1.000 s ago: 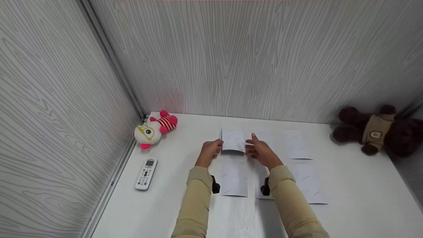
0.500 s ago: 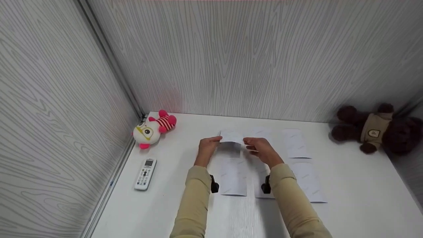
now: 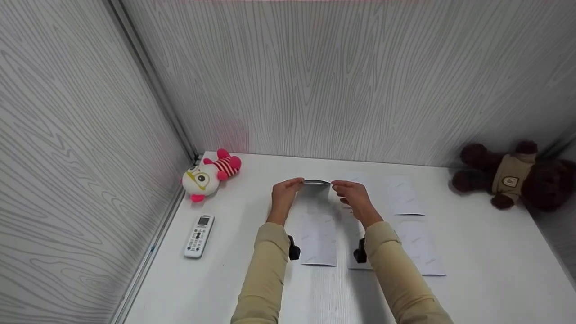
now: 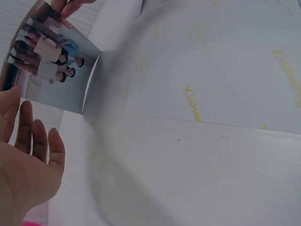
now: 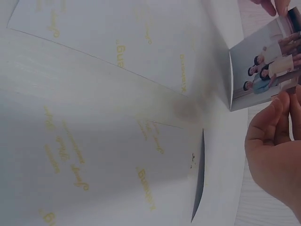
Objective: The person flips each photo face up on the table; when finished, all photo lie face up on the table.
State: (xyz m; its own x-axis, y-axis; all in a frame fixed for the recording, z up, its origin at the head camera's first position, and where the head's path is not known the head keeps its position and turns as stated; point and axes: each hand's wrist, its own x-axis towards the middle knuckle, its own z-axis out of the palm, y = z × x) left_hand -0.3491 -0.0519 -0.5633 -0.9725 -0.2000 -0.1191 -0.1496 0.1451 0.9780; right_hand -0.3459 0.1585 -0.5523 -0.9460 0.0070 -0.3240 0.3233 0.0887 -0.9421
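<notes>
In the head view, a photo print (image 3: 317,182) is raised off the table and seen nearly edge-on, slightly bowed. My left hand (image 3: 284,198) pinches its left edge, and my right hand (image 3: 356,199) pinches the right one. Both wrist views show its picture side, a group of people: the photo (image 4: 51,61) lies beyond the left fingers in one, and the photo (image 5: 265,70) above the right fingers in the other. Below the hands a white sheet (image 3: 318,243) with faint lettering lies flat. Another white sheet (image 3: 355,178) is partly hidden behind the right hand.
More white sheets lie to the right, a far one (image 3: 402,195) and a near one (image 3: 422,247); another is mostly under the right forearm. At left are a pink-and-white plush toy (image 3: 209,175) and a remote control (image 3: 199,236). A brown teddy bear (image 3: 513,177) lies far right.
The photo's near edge has lifted, and its white back has tipped out of the head view until it shows nearly edge-on. My right hand has closed in from beside it to its edge.
</notes>
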